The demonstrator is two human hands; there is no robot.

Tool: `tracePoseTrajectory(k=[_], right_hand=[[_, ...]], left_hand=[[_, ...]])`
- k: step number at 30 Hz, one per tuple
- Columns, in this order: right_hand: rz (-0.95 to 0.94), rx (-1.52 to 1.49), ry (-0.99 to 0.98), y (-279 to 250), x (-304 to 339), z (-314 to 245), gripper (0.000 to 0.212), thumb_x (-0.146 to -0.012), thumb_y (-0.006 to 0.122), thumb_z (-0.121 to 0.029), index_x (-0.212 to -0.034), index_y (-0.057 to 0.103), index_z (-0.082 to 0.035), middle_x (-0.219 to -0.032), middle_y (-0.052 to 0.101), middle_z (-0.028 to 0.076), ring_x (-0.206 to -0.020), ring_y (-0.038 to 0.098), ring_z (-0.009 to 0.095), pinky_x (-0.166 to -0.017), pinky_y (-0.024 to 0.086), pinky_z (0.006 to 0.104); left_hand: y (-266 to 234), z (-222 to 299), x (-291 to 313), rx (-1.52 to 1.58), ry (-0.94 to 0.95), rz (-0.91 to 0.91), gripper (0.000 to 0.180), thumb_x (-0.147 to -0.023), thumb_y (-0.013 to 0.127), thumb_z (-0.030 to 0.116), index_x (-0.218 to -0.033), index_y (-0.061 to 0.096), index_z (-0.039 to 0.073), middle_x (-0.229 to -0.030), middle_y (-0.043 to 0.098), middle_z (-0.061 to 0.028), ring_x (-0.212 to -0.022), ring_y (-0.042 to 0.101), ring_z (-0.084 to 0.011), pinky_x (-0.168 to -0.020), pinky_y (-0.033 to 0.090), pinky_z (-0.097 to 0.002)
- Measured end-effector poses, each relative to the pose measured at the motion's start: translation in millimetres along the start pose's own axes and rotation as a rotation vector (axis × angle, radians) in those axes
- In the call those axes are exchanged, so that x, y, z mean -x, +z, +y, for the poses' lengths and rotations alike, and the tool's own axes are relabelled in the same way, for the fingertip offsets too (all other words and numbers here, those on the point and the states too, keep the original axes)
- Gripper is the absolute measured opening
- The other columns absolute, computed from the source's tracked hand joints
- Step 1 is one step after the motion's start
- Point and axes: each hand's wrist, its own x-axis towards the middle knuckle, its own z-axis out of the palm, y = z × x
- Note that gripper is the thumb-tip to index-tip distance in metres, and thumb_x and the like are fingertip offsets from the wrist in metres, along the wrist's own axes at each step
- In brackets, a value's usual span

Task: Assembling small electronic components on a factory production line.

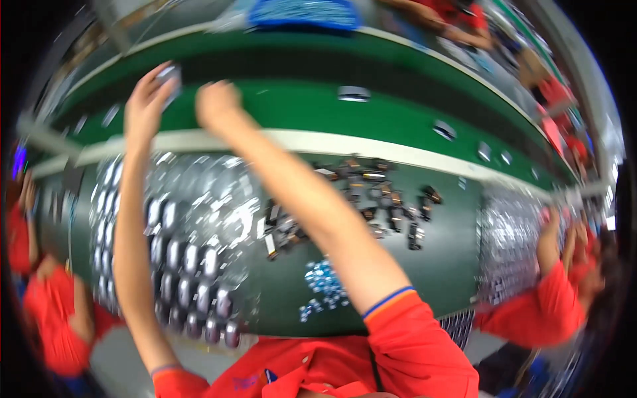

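Over the green conveyor belt, at the far left, my left hand [144, 109] is raised with its fingers closed on a small glossy grey casing [170, 81]. The casing is blurred and its exact kind cannot be told. My right hand [217, 105] is to the right of it, above the belt's near edge, curled like a fist and smeared by motion. Whatever its fingers hold, if anything, is hidden. Below my left forearm lies a clear plastic tray [232, 222] with rows of dark rounded casings [190, 257]. Under my right forearm, small black parts [396, 215] are heaped on the dark green table.
Small blue pieces [322, 277] lie near the table's front. More casings [353, 93] rest along the belt [298, 99]. A blue bin [305, 14] stands beyond it. Another clear tray [507, 239] is at the right. Co-workers in red shirts [56, 308] work on both sides and across.
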Motion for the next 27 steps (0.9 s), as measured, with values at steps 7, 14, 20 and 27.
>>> tracePoseTrajectory(k=[7,14,20,27], right_hand=[[0.189,-0.762,-0.084,-56,63,67,0.020,-0.075,0.069,-0.004,-0.095,0.069,-0.002,-0.090,0.071,0.016,-0.087,0.069,0.031,-0.077,0.056,0.0381],[0.428,-1.175,-0.074,-132,146,100,0.026,-0.076,0.072,-0.008,-0.099,0.065,0.001,-0.083,0.069,0.014,-0.079,0.069,0.025,-0.075,0.055,0.0338],[0.467,-1.099,-0.126,-130,154,114,0.027,-0.077,0.071,-0.008,-0.099,0.063,0.004,-0.084,0.069,0.016,-0.078,0.069,0.024,-0.073,0.055,0.0320],[0.534,-1.124,-0.098,-126,156,116,0.023,-0.075,0.071,-0.005,-0.094,0.063,0.005,-0.080,0.068,0.017,-0.073,0.068,0.026,-0.067,0.054,0.0345]], left_hand=[[21,7,21,0.034,-0.169,-0.022,0.043,-0.093,0.065,0.020,-0.132,0.053,0.008,-0.116,0.063,-0.0048,-0.105,0.058,-0.0111,-0.090,0.043,-0.0238],[99,9,31,0.361,-0.119,-0.299,0.042,-0.093,0.063,0.007,-0.133,0.051,0.004,-0.118,0.060,-0.0052,-0.107,0.057,-0.0117,-0.092,0.044,-0.0262],[128,7,40,0.497,-0.161,-0.374,0.043,-0.094,0.060,0.001,-0.135,0.048,0.002,-0.121,0.059,-0.0070,-0.110,0.057,-0.0135,-0.094,0.045,-0.0270],[125,-9,33,0.515,-0.158,-0.319,0.043,-0.095,0.058,0.001,-0.137,0.046,0.001,-0.126,0.057,-0.0092,-0.113,0.057,-0.0155,-0.098,0.044,-0.0277]])
